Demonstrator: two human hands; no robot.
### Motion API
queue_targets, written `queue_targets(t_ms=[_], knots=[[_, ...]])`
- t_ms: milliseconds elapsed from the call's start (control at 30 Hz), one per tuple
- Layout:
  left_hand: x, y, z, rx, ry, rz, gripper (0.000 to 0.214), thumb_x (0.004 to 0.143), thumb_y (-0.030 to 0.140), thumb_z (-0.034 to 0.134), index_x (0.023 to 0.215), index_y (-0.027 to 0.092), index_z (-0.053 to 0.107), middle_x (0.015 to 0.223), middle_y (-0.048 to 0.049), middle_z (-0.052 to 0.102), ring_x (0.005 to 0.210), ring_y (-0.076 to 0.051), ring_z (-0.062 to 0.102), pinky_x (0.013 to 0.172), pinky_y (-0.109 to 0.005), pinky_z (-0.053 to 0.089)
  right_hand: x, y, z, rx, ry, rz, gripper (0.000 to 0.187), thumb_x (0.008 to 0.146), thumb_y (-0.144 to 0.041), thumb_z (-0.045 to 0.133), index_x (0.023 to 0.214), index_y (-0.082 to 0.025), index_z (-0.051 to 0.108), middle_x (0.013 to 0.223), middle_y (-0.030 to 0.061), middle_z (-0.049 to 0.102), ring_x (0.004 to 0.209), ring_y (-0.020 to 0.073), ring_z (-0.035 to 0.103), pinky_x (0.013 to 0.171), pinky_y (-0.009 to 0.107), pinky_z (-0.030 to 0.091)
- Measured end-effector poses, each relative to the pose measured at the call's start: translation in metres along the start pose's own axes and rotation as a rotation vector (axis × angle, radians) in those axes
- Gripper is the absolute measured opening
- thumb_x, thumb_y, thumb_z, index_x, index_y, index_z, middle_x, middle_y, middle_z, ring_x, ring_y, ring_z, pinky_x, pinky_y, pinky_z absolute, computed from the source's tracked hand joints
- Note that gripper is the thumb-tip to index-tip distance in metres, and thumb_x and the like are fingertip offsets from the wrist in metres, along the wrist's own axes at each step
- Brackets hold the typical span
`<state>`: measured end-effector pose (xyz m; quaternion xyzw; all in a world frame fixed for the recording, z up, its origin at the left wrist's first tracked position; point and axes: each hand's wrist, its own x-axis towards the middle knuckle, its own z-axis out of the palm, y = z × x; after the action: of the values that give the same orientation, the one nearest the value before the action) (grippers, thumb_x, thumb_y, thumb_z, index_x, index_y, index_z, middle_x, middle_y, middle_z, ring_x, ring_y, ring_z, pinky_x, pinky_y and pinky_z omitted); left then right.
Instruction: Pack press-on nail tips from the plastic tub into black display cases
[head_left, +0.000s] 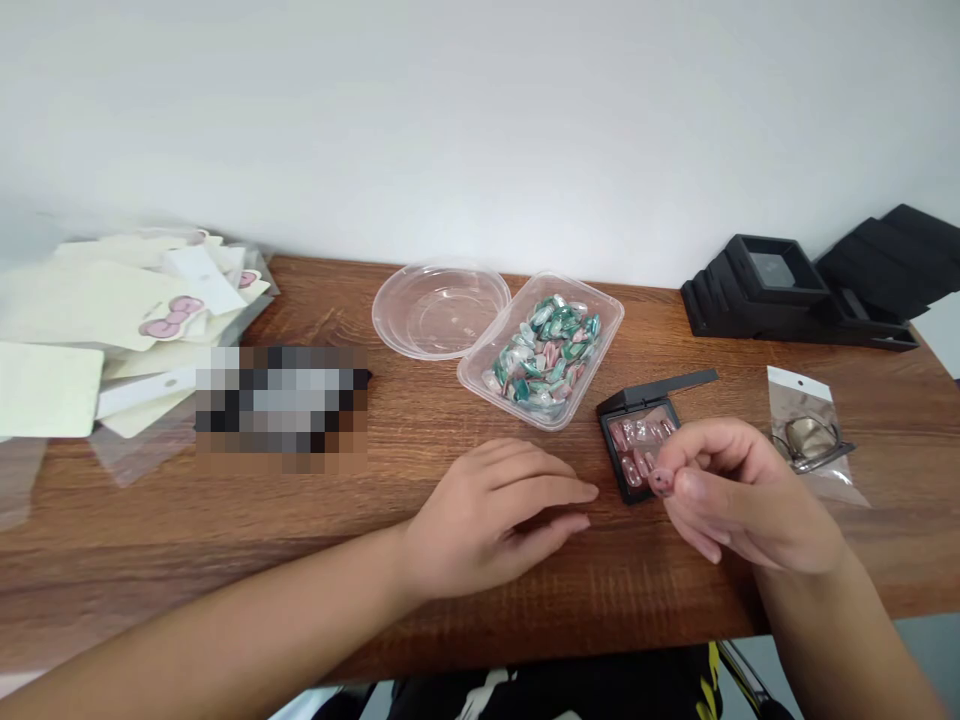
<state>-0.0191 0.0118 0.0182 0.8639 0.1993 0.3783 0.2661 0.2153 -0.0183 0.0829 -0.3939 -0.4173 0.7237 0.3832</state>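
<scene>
Between the thumb and forefinger of my right hand (739,495) is a small pinkish press-on nail (661,482), pinched over the right edge of a small black box (628,490). Rows of pink press-on nails (634,466) lie inside that box, and its lid stands open at the back. My left hand (504,515) rests on the table just left of the box, fingers stretched out and holding nothing. Behind it, a clear rectangular tub (480,385) contains a heap of green, white and pink press-on nails (551,350).
A round clear plastic lid (439,350) lies left of the tub. Black boxes (776,270) are stacked at the back right, near a clear packet (814,430). Cream cards (82,300) in clear sleeves are piled at the left. A pixelated dark object (289,400) sits beside them.
</scene>
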Motion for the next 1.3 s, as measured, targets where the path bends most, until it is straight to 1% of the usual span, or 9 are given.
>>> queue_targets(t_ms=[200, 367, 467, 567, 667, 833, 1000, 1133, 1300], knots=[[0.0, -0.002, 0.003, 0.02, -0.267, 0.106, 0.019, 0.102, 0.024, 0.056, 0.118, 0.021, 0.066, 0.114, -0.0047, 0.074, 0.105, -0.019, 0.067, 0.094, -0.033, 0.052, -0.008, 0.003, -0.009, 0.118, -0.123, -0.052, 0.005, 0.091, -0.029, 0.072, 0.092, -0.026, 0.075, 0.05, -0.01, 0.039, 0.036, 0.0029, 0.024, 0.034, 0.014, 0.029], [-0.005, -0.005, 0.004, 0.123, -0.417, 0.144, 0.03, 0.104, 0.032, 0.051, 0.128, 0.02, 0.064, 0.146, -0.006, 0.059, 0.137, -0.025, 0.051, 0.117, -0.04, 0.038, -0.032, -0.003, -0.031, -0.189, 0.022, -0.037, 0.011, 0.088, -0.031, 0.075, 0.082, -0.021, 0.074, 0.069, -0.0015, 0.057, 0.046, 0.0048, 0.044, 0.039, 0.015, 0.038], [-0.008, -0.005, 0.007, 0.186, -0.482, 0.15, 0.036, 0.105, 0.037, 0.05, 0.134, 0.019, 0.061, 0.156, -0.0077, 0.048, 0.145, -0.027, 0.042, 0.123, -0.042, 0.031, -0.041, -0.002, -0.046, -0.406, 0.188, -0.002, 0.024, 0.087, -0.035, 0.075, 0.072, -0.017, 0.07, 0.076, 0.0025, 0.062, 0.048, 0.0049, 0.046, 0.04, 0.017, 0.041], [-0.01, -0.005, 0.009, 0.222, -0.511, 0.152, 0.042, 0.106, 0.038, 0.047, 0.141, 0.016, 0.056, 0.158, -0.0102, 0.044, 0.148, -0.028, 0.038, 0.124, -0.043, 0.03, -0.041, 0.006, -0.055, -0.5, 0.362, 0.062, 0.029, 0.084, -0.045, 0.076, 0.077, -0.017, 0.071, 0.062, 0.0008, 0.061, 0.042, 0.0058, 0.046, 0.038, 0.018, 0.037], [-0.01, -0.005, 0.01, 0.23, -0.523, 0.146, 0.047, 0.106, 0.039, 0.044, 0.145, 0.013, 0.051, 0.157, -0.0118, 0.044, 0.149, -0.028, 0.037, 0.124, -0.043, 0.03, -0.035, 0.015, -0.055, -0.566, 0.435, 0.123, 0.035, 0.08, -0.051, 0.076, 0.085, -0.017, 0.073, 0.055, 0.0004, 0.062, 0.04, 0.0074, 0.046, 0.037, 0.018, 0.035], [-0.011, -0.005, 0.01, 0.197, -0.549, 0.103, 0.053, 0.105, 0.038, 0.047, 0.151, 0.013, 0.042, 0.158, -0.0113, 0.043, 0.149, -0.027, 0.037, 0.124, -0.043, 0.029, -0.023, 0.018, -0.046, -0.697, 0.411, 0.108, 0.032, 0.082, -0.049, 0.071, 0.08, -0.017, 0.072, 0.054, 0.0, 0.061, 0.041, 0.0085, 0.045, 0.037, 0.02, 0.034], [-0.011, -0.006, 0.009, 0.177, -0.591, 0.067, 0.063, 0.104, 0.038, 0.05, 0.158, 0.015, 0.028, 0.161, -0.0101, 0.037, 0.15, -0.025, 0.035, 0.126, -0.041, 0.027, -0.019, 0.021, -0.047, -0.845, 0.387, 0.047, 0.033, 0.088, -0.047, 0.063, 0.075, -0.018, 0.07, 0.066, 0.0026, 0.066, 0.059, 0.0142, 0.056, 0.053, 0.026, 0.046], [-0.011, -0.007, 0.009, 0.187, -0.609, 0.071, 0.06, 0.104, 0.038, 0.049, 0.156, 0.015, 0.031, 0.161, -0.0093, 0.038, 0.15, -0.025, 0.036, 0.126, -0.041, 0.027, -0.02, 0.025, -0.054, -0.903, 0.355, 0.099, 0.035, 0.091, -0.049, 0.057, 0.078, -0.019, 0.07, 0.076, 0.0047, 0.07, 0.069, 0.018, 0.06, 0.062, 0.029, 0.047], [-0.012, -0.007, 0.01, 0.203, -0.605, 0.072, 0.057, 0.104, 0.04, 0.048, 0.154, 0.014, 0.036, 0.16, -0.0079, 0.04, 0.15, -0.025, 0.036, 0.126, -0.041, 0.027, -0.021, 0.027, -0.058, -0.936, 0.354, 0.132, 0.03, 0.091, -0.045, 0.056, 0.08, -0.02, 0.069, 0.079, 0.0039, 0.07, 0.074, 0.0191, 0.062, 0.063, 0.029, 0.046]])
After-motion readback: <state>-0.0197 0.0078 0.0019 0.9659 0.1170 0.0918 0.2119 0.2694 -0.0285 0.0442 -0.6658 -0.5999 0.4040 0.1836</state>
